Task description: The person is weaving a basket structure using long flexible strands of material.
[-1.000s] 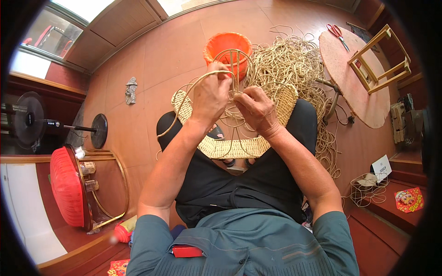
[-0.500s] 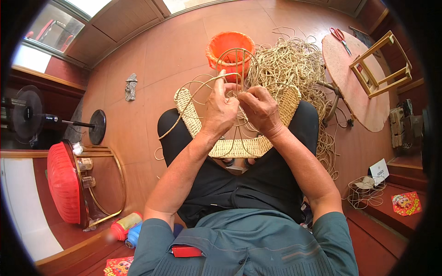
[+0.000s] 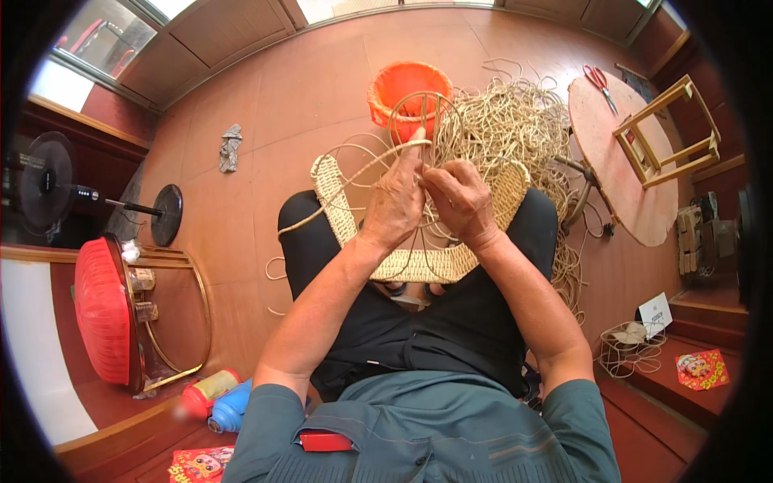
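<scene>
Head view: cord (image 3: 409,146), tan, one length. Likely faults — slack slipping off the left hand's (image 3: 396,197) raised thumb, should tension drop; trailing length snagging on the woven band (image 3: 419,265). Placement: cord across that thumb, just beyond the right hand's (image 3: 463,197) grip, running left over the knee (image 3: 296,206). Grip, left: closure cannot be told. Grip, right: narrow, fingertips together beside the thin looped frame (image 3: 424,111) — any strand there hidden.

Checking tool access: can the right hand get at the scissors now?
Probably not without leaning: the scissors lie on the round board beyond the rope pile, and the right hand pinches beside the left hand.
</scene>
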{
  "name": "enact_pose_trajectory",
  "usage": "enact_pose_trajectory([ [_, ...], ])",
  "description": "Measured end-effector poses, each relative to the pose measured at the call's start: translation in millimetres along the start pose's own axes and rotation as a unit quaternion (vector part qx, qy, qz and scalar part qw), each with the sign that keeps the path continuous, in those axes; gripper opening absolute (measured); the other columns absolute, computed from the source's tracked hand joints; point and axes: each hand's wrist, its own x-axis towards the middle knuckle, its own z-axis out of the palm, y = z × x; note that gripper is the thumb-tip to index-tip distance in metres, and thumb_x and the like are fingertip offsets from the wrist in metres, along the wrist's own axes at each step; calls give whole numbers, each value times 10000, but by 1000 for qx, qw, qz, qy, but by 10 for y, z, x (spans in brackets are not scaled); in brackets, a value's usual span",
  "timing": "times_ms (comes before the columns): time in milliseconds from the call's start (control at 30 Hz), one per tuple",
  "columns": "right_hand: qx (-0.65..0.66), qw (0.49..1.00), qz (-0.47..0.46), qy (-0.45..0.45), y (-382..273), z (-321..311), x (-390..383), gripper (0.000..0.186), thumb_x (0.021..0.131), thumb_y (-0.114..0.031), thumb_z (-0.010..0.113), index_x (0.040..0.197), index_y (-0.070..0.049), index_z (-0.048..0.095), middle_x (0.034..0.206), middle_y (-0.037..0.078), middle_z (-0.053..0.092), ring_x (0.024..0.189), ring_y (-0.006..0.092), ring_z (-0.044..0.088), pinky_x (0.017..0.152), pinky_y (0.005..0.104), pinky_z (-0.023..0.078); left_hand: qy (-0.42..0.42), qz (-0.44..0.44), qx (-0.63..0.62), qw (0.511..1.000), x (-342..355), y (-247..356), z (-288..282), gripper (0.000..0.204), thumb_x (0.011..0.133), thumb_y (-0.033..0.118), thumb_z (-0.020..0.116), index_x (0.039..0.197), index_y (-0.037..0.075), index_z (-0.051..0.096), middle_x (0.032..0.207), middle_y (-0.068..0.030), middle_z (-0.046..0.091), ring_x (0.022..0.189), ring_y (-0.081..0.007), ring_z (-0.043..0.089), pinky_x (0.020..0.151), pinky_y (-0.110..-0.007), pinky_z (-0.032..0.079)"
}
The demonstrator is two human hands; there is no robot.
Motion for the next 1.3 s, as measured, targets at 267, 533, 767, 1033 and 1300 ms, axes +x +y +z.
enact_pose_trajectory([
  [267, 23, 1000, 5, -15, -35, -64, -22, 155, 903, -37, 776, 1040, -93, 729, 918, 88, 630, 842, 290, 672, 720, 412, 572, 2, 40, 166, 985, -99, -9, 119, 794, 982, -3, 580, 1717, 142, 314, 1420, -196, 665, 993, -397, 761, 750, -455, 628],
  [533, -7, 999, 16, -31, -64, -63, -56, 193, 876, -98, 807, 1034, -75, 698, 962, 99, 654, 884, 299, 692, 779, 418, 585, -44, 80, 317, 944, -139, 29, 20, 754, 983, 62, 603, 1680, 62, 316, 1078, -144, 682, 827, -270, 773, 658, -384, 610],
  [767, -9, 999, 36, -20, 10, -41, -74, 212, 888, -142, 793, 1035, -82, 652, 1019, 120, 655, 913, 332, 700, 772, 430, 583, 46, 228, 268, 935, -145, -89, -76, 552, 959, 26, 700, 1503, 44, 613, 1135, -84, 756, 810, -224, 753, 684, -352, 607],
  [1033, 5, 999, 35, -10, -3, -41, -71, 261, 882, -126, 804, 1112, -104, 683, 1062, 101, 683, 940, 305, 732, 784, 403, 610, 54, -187, -78, 978, -445, 273, -135, 201, 1073, 132, 655, 1264, 71, 664, 679, -105, 652, 592, -242, 639, 617, -388, 508],
  [1300, -4, 999, 15, -35, 29, -83, -108, 234, 909, -119, 803, 1110, -119, 682, 1072, 78, 690, 941, 286, 741, 760, 391, 615, 24, -170, -36, 984, -682, 233, -91, 136, 1100, 133, 611, 1186, 46, 670, 685, -16, 636, 618, -87, 589, 588, -306, 477],
])
